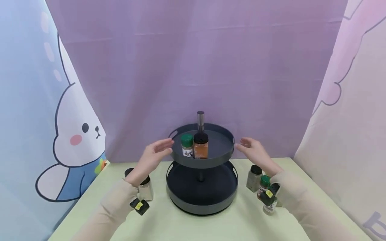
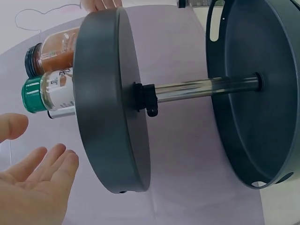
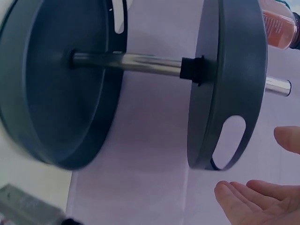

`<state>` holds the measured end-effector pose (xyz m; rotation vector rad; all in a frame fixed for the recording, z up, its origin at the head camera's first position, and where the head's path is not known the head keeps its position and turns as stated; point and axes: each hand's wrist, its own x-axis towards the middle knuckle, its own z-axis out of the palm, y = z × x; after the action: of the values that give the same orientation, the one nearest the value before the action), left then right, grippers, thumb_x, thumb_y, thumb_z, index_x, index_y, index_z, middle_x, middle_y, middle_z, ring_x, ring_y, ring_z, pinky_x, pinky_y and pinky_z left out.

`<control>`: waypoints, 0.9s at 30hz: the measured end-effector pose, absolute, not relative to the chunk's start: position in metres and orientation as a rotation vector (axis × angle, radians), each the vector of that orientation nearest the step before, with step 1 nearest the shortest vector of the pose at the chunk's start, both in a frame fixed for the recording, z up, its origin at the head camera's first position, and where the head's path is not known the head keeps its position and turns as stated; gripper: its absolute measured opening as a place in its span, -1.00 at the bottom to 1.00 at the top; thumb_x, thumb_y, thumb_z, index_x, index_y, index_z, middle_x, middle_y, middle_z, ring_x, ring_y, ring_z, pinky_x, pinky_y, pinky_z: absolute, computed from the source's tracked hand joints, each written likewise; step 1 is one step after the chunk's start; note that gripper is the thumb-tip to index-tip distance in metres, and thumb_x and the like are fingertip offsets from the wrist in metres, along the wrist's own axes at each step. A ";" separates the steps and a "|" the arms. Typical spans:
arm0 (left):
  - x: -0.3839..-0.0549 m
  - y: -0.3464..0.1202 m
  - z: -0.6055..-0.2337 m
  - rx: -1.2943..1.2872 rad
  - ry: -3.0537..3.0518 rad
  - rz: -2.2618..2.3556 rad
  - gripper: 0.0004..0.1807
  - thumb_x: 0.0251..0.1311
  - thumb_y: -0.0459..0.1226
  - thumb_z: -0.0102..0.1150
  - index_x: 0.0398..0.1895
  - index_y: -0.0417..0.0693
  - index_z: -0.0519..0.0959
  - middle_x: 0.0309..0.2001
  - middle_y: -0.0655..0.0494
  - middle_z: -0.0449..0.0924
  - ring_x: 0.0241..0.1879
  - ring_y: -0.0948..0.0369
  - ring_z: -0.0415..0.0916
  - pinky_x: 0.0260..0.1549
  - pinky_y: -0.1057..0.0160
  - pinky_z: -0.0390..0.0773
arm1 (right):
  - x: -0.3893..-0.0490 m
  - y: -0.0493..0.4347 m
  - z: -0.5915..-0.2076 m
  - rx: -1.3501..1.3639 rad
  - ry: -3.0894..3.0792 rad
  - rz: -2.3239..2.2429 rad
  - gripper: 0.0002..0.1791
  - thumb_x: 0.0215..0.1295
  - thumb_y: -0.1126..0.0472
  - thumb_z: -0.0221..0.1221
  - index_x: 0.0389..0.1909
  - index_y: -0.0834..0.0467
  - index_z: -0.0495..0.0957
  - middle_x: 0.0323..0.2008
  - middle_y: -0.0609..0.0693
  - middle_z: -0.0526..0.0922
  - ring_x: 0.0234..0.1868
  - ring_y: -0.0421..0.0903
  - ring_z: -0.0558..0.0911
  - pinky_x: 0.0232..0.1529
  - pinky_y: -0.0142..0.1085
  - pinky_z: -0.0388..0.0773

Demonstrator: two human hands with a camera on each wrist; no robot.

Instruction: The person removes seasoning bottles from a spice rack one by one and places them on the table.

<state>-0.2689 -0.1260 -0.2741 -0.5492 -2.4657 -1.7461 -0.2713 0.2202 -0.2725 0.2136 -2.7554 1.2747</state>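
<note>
A dark grey two-tier turntable rack (image 1: 201, 210) stands on the table, a metal post (image 1: 200, 121) rising through its middle. On the upper tray (image 1: 220, 140) a green-capped spice jar (image 1: 187, 146) and a black-capped jar of orange-brown spice (image 1: 201, 146) stand side by side. My left hand (image 1: 153, 154) is beside the upper tray's left rim, fingers extended, holding nothing. Across from it, my right hand (image 1: 254, 154) is by the right rim, also bare, its fingertips near the cut-out handle (image 3: 229, 140). The lower tray (image 2: 267, 140) holds no jars.
Left of the rack, black-capped jars (image 1: 146, 190) stand partly behind my left forearm. On the right are a grey jar with a black cap (image 1: 254, 179), a green-capped jar (image 1: 264, 184) and another jar (image 1: 269, 208) partly behind my wrist camera. A purple cloth (image 1: 199, 67) hangs behind the table.
</note>
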 end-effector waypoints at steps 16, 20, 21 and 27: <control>-0.262 -0.114 -0.263 -0.685 -2.522 -1.699 -0.43 0.21 -0.25 0.09 0.31 -0.02 0.24 0.28 0.03 0.32 0.25 0.10 0.29 0.19 0.05 0.36 | -0.297 0.200 -0.277 0.184 -2.816 1.479 -0.19 0.32 0.01 -0.05 0.40 0.32 -0.20 0.39 0.30 -0.05 0.40 0.20 0.00 0.35 0.05 0.07; -0.265 -0.108 -0.259 -0.680 -2.543 -1.693 -0.39 0.19 -0.22 0.12 0.32 0.00 0.22 0.28 0.03 0.31 0.24 0.09 0.30 0.18 0.04 0.36 | -0.297 0.199 -0.279 0.231 -2.807 1.469 -0.21 0.34 0.04 -0.08 0.39 0.34 -0.21 0.39 0.33 -0.06 0.39 0.22 -0.01 0.35 0.05 0.07; -0.267 -0.107 -0.258 -0.672 -2.548 -1.693 -0.38 0.18 -0.21 0.13 0.32 0.01 0.22 0.28 0.03 0.31 0.24 0.09 0.31 0.18 0.04 0.36 | -0.297 0.199 -0.279 0.243 -2.805 1.468 -0.22 0.35 0.05 -0.09 0.39 0.35 -0.21 0.39 0.34 -0.06 0.39 0.22 -0.01 0.35 0.05 0.07; -0.277 -0.094 -0.256 -0.602 -2.585 -1.667 -0.37 0.14 -0.20 0.18 0.30 0.04 0.25 0.24 0.03 0.35 0.21 0.10 0.34 0.15 0.05 0.40 | -0.296 0.197 -0.279 0.237 -2.797 1.476 -0.23 0.35 0.08 -0.11 0.39 0.34 -0.23 0.39 0.34 -0.07 0.39 0.22 -0.01 0.35 0.05 0.06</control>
<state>-0.2773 -0.0939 -0.2558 -0.6018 -2.5845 -1.6670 -0.2965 0.1967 -0.2792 0.2368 -2.7974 1.4758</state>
